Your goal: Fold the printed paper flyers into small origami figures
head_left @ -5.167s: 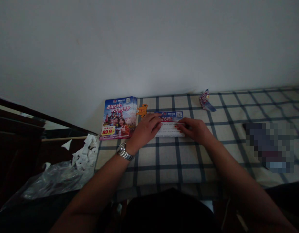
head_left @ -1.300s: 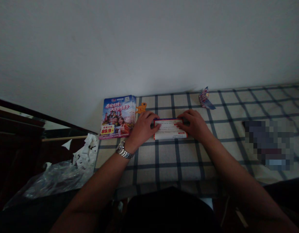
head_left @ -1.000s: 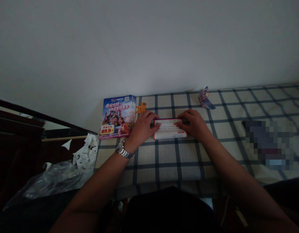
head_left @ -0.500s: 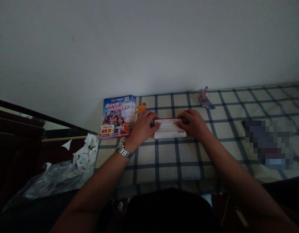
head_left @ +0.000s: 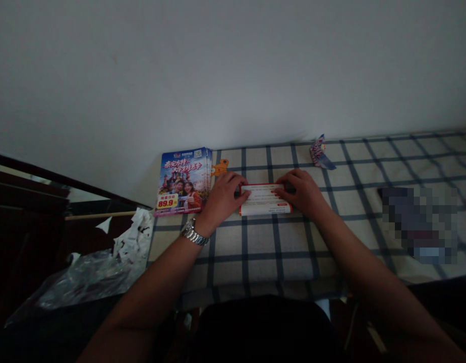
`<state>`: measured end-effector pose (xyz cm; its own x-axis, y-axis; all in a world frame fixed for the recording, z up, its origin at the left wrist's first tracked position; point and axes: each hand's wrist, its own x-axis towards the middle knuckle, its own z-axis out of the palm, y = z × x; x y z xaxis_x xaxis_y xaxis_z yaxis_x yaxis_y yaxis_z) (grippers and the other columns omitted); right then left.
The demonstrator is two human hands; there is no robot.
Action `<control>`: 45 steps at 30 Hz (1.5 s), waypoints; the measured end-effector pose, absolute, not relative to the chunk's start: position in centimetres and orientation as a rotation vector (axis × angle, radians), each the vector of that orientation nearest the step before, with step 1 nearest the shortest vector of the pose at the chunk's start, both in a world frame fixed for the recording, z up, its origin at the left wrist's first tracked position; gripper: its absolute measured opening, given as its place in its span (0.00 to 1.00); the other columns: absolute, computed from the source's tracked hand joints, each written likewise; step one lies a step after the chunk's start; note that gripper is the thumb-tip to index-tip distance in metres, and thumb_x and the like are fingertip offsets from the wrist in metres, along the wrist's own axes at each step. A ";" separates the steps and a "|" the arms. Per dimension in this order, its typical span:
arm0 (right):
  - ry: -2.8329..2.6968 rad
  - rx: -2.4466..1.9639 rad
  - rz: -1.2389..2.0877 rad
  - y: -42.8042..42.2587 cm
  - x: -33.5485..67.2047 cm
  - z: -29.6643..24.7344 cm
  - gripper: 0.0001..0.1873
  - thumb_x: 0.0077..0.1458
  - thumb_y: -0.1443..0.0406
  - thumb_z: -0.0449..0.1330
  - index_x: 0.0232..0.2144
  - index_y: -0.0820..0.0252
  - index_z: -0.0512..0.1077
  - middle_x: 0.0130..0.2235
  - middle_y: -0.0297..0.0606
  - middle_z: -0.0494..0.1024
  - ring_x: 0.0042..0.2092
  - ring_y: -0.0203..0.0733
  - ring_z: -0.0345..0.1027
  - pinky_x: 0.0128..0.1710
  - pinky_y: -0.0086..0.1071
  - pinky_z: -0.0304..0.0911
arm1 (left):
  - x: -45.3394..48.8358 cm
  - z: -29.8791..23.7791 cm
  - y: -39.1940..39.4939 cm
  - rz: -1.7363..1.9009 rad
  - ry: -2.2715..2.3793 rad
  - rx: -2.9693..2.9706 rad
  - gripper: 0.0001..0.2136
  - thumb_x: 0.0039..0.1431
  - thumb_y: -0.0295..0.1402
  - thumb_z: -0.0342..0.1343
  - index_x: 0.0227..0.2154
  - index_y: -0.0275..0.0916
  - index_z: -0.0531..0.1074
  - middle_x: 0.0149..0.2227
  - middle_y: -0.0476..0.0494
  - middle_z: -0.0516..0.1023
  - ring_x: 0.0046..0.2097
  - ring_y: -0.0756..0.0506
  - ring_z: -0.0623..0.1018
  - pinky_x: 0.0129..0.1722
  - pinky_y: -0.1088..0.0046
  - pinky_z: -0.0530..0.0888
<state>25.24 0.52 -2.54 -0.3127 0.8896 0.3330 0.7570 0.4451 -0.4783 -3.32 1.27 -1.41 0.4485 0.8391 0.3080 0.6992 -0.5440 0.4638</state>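
A printed flyer [head_left: 265,200], folded over with a white text side up and a red edge at the back, lies on the checked cloth in front of me. My left hand [head_left: 227,194] grips its left end, thumb on top and fingers curled behind the far edge. At the right end my right hand [head_left: 299,191] holds it the same way. Beside my left hand stands a stack of flyers [head_left: 182,184] with a blue and pink picture on top. The undersides of my fingertips are hidden.
A blue-and-white checked cloth [head_left: 233,252] covers the surface, with a wall behind it. A small folded paper piece [head_left: 321,154] stands at the back right. An orange cartoon figure [head_left: 220,166] shows beside the stack. Clear plastic [head_left: 89,275] and torn paper [head_left: 134,237] lie at left; a blurred dark object [head_left: 414,222] at right.
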 end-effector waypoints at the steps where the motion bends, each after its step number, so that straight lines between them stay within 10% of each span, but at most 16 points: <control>1: -2.143 -1.378 0.316 0.5 25.2 -2.5 0.08 0.59 0.64 0.68 0.42 0.56 0.79 0.42 0.44 0.77 0.45 0.53 0.71 0.47 0.46 0.66 | -3.3 -1.4 1.3 0.741 1.324 2.433 0.09 0.65 0.33 0.64 0.45 0.41 0.73 0.47 0.45 0.74 0.51 0.40 0.73 0.54 0.59 0.73; 45: -2.155 -1.382 0.335 0.6 25.1 -2.6 0.09 0.61 0.63 0.66 0.44 0.54 0.79 0.44 0.44 0.76 0.46 0.54 0.70 0.47 0.48 0.66 | -3.3 -1.4 1.3 0.708 1.340 2.440 0.08 0.66 0.33 0.63 0.46 0.41 0.73 0.48 0.43 0.73 0.52 0.40 0.73 0.55 0.57 0.73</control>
<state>25.14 0.59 -2.62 -0.3183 0.8942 0.3146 0.7565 0.4397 -0.4841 -3.26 1.25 -1.36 0.4532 0.8438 0.2875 0.7128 -0.5367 0.4515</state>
